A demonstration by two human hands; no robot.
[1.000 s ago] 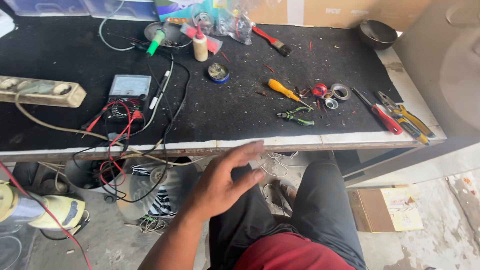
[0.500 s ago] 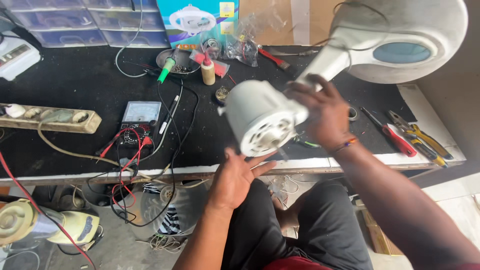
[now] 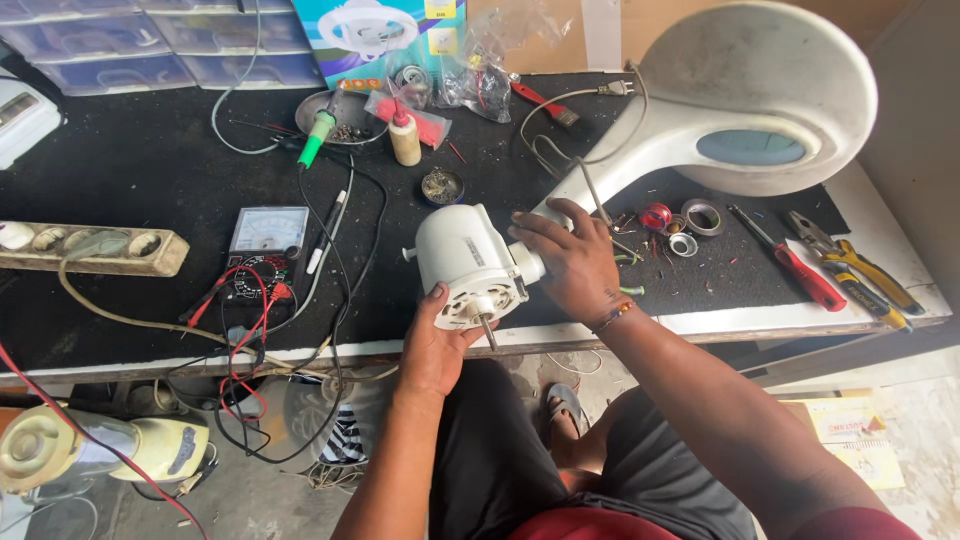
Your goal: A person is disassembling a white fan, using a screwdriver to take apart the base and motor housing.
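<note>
A white fan body lies tilted over the front edge of the black-topped workbench [image 3: 150,170]. Its motor housing [image 3: 462,255] points toward me, a short metal shaft sticking out of its face. The round white base [image 3: 770,70] rises at the upper right. My left hand [image 3: 432,350] cups the motor housing from below. My right hand [image 3: 572,268] grips the neck just behind the housing, between motor and stand. A grey power cord [image 3: 560,120] trails from the stand across the bench.
Left of the fan sit an analog multimeter [image 3: 264,245] with red and black leads and a beige power strip [image 3: 90,250]. A green soldering iron [image 3: 314,138], glue bottle [image 3: 404,140], tape rolls [image 3: 704,216], red screwdriver [image 3: 800,272] and yellow pliers [image 3: 855,268] lie around. A blender [image 3: 90,450] stands on the floor.
My right hand brought the fan into view and lowered it to the bench's front edge. My left hand, empty and open over my lap before, now holds the motor from below.
</note>
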